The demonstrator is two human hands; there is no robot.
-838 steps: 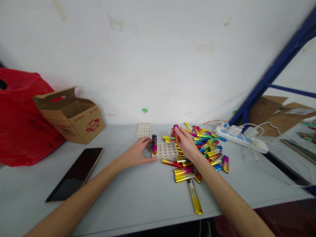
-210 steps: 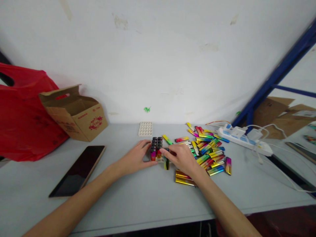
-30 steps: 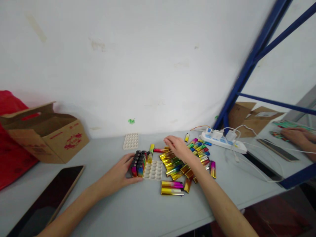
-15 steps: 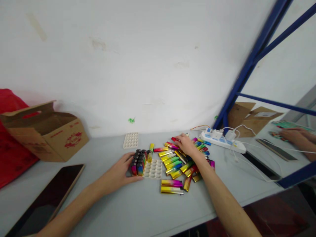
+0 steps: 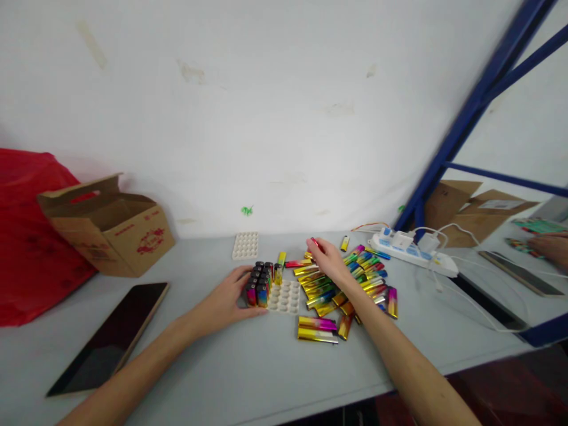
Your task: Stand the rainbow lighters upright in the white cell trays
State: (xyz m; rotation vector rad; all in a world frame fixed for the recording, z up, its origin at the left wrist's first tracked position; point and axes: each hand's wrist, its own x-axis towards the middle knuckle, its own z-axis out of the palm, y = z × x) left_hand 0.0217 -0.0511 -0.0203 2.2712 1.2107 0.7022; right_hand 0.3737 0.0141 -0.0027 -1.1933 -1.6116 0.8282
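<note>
My left hand (image 5: 226, 300) curves round the left side of several upright lighters (image 5: 257, 285) with black tops, thumb in front and fingers behind. They stand in rows in the left part of a white tray with round pockets (image 5: 286, 297); the tray's right pockets are bare. In my right hand (image 5: 327, 259), a red lighter (image 5: 315, 242) is pinched between thumb and fingers, mostly hidden, above the back of the pile. The pile of shiny multicoloured lighters (image 5: 317, 293) lies right of the tray, partly under my right forearm.
Another white pocketed tray (image 5: 245, 245) lies near the wall. An open cardboard box (image 5: 133, 236), a red bag (image 5: 35, 236) and a dark tablet (image 5: 110, 337) are at left. A power strip (image 5: 412, 253) with cables and a blue metal frame (image 5: 465, 118) stand right, with another person's hand (image 5: 550, 245) beyond.
My right hand has lifted from the pile's back with the red lighter, drawing slightly left towards the tray. My left hand stays at the upright lighters. The whole view has shifted a little.
</note>
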